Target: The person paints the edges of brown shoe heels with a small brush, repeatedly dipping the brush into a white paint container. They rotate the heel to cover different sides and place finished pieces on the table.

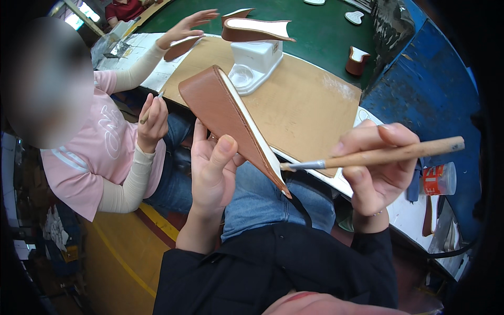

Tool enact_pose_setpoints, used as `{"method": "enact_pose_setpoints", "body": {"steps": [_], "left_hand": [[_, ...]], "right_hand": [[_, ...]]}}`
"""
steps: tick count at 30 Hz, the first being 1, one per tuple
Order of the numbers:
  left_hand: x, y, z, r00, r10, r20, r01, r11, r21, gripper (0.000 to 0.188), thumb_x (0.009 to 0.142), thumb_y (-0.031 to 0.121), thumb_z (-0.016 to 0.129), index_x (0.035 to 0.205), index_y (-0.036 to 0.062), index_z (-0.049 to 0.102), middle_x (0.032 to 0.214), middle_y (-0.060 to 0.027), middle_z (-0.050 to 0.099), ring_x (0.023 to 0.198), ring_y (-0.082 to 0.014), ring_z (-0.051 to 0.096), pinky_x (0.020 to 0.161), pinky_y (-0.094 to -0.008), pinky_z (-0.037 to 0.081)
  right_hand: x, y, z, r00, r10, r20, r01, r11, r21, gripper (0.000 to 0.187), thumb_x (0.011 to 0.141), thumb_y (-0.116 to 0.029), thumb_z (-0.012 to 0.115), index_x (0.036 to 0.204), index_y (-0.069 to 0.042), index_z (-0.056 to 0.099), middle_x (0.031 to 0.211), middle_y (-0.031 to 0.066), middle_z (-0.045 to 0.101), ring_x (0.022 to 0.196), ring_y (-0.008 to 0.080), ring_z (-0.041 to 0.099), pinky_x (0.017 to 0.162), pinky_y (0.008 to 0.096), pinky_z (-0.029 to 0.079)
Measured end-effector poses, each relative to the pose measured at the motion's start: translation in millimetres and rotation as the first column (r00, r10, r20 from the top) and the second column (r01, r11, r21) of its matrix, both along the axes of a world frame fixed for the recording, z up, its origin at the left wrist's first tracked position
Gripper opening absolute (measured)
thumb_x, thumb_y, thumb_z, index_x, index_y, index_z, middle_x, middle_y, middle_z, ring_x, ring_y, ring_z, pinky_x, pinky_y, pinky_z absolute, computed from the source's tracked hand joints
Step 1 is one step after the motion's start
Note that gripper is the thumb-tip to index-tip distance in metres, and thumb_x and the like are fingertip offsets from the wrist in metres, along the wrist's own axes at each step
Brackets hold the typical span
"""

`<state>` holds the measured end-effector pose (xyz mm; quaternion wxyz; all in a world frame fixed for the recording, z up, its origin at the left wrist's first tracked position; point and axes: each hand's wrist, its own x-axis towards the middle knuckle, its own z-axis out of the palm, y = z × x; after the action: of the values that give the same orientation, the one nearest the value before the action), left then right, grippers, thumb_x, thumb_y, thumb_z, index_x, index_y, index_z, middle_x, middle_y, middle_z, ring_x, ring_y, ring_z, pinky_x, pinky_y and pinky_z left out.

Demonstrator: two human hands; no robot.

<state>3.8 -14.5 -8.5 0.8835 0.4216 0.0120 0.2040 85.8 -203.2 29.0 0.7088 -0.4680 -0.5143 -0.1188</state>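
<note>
A brown leather-covered wedge sole (226,113) with a white face along one side is held up in front of me. Its thick rounded end points up and away, its thin tip down toward my lap. My left hand (212,170) grips its lower side, thumb in front and the other fingers partly hidden behind. Between the fingers and thumb of my right hand (375,163) is a wooden-handled paintbrush (399,153) with a metal collar. The bristles meet the white face close to the thin tip.
A brown board (310,105) covers the worktable, bearing a white container (257,60) under another wedge (257,30). More pieces lie on the green surface (315,26) beyond. At left a co-worker in pink (113,139) holds a thin tool. A clear cup (446,178) stands right.
</note>
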Motion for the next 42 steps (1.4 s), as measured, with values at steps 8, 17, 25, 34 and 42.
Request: {"method": "enact_pose_setpoints", "body": {"steps": [8, 17, 25, 34, 42], "left_hand": [[-3, -2, 2, 1.0, 0.029, 0.008, -0.029, 0.999, 0.045, 0.068, 0.081, 0.016, 0.064, 0.131, 0.0025, 0.022, 0.114, -0.0115, 0.046, 0.101, -0.0179, 0.054, 0.082, -0.03, 0.048], [5, -1, 2, 0.999, -0.008, 0.052, -0.002, 0.982, 0.187, 0.076, 0.082, 0.026, 0.061, 0.136, 0.0001, 0.014, 0.129, -0.0163, 0.035, 0.117, -0.0218, 0.041, 0.095, -0.0339, 0.038], [2, 0, 2, 0.999, -0.025, -0.045, 0.029, 0.995, 0.099, 0.079, 0.082, 0.028, 0.061, 0.138, 0.0007, 0.012, 0.137, -0.015, 0.029, 0.123, -0.0216, 0.038, 0.096, -0.0354, 0.041], [4, 0, -9, 0.996, 0.008, -0.092, 0.002, 0.994, 0.107, 0.079, 0.084, 0.039, 0.055, 0.138, 0.0001, 0.011, 0.139, -0.0176, 0.028, 0.126, -0.0242, 0.034, 0.101, -0.0362, 0.035], [29, -1, -2, 0.986, -0.051, 0.157, -0.009, 0.933, 0.361, 0.079, 0.083, 0.043, 0.053, 0.137, -0.0009, 0.015, 0.138, -0.0219, 0.029, 0.13, -0.0296, 0.029, 0.107, -0.0378, 0.023]], "right_hand": [[0, 5, 1, 0.995, 0.079, 0.067, -0.073, 0.994, -0.078, 0.046, 0.074, 0.01, 0.062, 0.114, 0.006, 0.039, 0.079, 0.0204, 0.059, 0.067, 0.023, 0.062, 0.057, 0.0282, 0.049], [-6, 3, -1, 0.985, 0.167, 0.037, -0.167, 0.986, -0.02, 0.047, 0.072, 0.012, 0.062, 0.114, 0.006, 0.041, 0.078, 0.0231, 0.058, 0.063, 0.0234, 0.06, 0.055, 0.0299, 0.049], [-10, -6, 0, 0.992, 0.045, 0.115, -0.027, 0.988, -0.149, 0.045, 0.08, -0.004, 0.062, 0.116, -0.008, 0.036, 0.076, 0.0179, 0.059, 0.062, 0.0177, 0.051, 0.053, 0.0256, 0.042], [-13, -15, 1, 0.978, 0.105, 0.181, -0.068, 0.978, -0.196, 0.041, 0.081, -0.003, 0.06, 0.114, -0.011, 0.036, 0.078, 0.0183, 0.06, 0.061, 0.017, 0.051, 0.047, 0.026, 0.04], [-3, -21, -16, 0.984, 0.143, -0.107, -0.146, 0.989, -0.026, 0.044, 0.076, 0.007, 0.06, 0.114, 0.0, 0.039, 0.082, 0.0219, 0.06, 0.072, 0.0209, 0.06, 0.062, 0.029, 0.049]]}}
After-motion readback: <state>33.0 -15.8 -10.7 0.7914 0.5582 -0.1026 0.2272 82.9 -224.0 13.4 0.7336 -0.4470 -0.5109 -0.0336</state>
